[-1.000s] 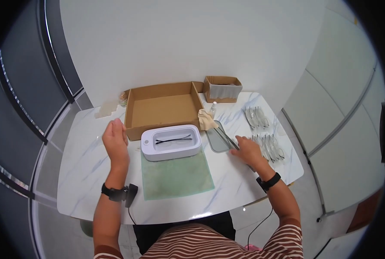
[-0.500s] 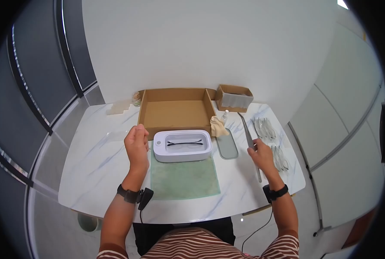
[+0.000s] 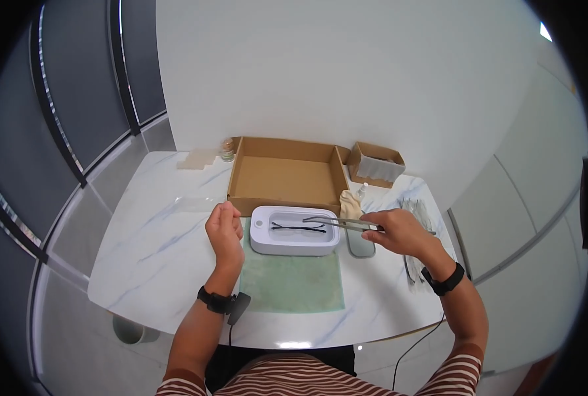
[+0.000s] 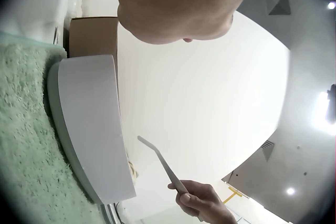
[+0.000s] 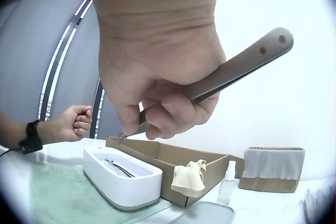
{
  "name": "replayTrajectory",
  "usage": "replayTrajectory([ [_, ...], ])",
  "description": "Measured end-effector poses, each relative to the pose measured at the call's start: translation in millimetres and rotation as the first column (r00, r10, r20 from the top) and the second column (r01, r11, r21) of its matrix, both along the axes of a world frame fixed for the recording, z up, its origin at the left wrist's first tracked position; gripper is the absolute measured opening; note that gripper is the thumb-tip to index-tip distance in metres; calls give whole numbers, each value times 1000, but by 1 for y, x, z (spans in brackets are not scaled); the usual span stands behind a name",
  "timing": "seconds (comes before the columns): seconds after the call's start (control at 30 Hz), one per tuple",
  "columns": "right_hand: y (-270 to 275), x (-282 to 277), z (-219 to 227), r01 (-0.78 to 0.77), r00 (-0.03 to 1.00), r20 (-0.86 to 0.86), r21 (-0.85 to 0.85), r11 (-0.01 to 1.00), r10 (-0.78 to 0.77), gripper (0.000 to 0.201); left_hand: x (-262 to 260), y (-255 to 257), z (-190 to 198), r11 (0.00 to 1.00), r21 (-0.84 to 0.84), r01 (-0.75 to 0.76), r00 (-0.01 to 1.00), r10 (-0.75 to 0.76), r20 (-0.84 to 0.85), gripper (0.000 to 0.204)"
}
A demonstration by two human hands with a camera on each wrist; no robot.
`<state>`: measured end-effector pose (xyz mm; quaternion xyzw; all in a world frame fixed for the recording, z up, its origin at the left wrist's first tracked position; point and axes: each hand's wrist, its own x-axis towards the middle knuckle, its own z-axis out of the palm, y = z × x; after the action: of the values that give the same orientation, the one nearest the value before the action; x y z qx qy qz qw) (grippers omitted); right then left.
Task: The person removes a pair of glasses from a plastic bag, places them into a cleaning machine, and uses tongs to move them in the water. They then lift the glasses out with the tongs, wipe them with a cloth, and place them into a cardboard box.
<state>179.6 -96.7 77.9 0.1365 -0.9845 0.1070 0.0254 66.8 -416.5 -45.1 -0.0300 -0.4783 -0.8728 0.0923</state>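
Observation:
My right hand [image 3: 401, 232] grips long metal tweezers [image 3: 347, 224], whose bent tips reach left over the basin of a white ultrasonic cleaner [image 3: 293, 249]. Dark-templed glasses [image 3: 299, 228] lie in that basin. In the right wrist view the broad riveted end of the tweezers [image 5: 257, 56] sticks out behind the hand. Left of the cleaner my left hand [image 3: 224, 230] is raised, its fingers curled in with nothing visible in them. A green cloth [image 3: 291, 285] lies under the cleaner.
Behind the cleaner stands a shallow cardboard box [image 3: 287, 165], with a smaller box [image 3: 363, 173] to its right. A beige cloth [image 5: 188, 180], a spray bottle [image 5: 227, 186] and a grey tray [image 3: 360, 246] lie right of the cleaner. Bagged glasses [image 3: 413, 267] sit at the right edge.
My right hand has lifted the tweezers from beside the grey tray, turned them and swung the tips left over the basin. The left hand stays curled beside the cleaner. The head view has shifted.

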Motion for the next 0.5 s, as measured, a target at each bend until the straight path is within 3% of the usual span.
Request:
replayTrajectory([
  [0.1,-7,-19,7,-12,992,129,110,994,-2,34,2,-5,-1,999,41,-12,1000,12,-19,34],
  [0.5,-13,-46,2,-49,986,165,209,977,14,37,3,-5,-9,998,64,-14,1000,15,-6,33],
])
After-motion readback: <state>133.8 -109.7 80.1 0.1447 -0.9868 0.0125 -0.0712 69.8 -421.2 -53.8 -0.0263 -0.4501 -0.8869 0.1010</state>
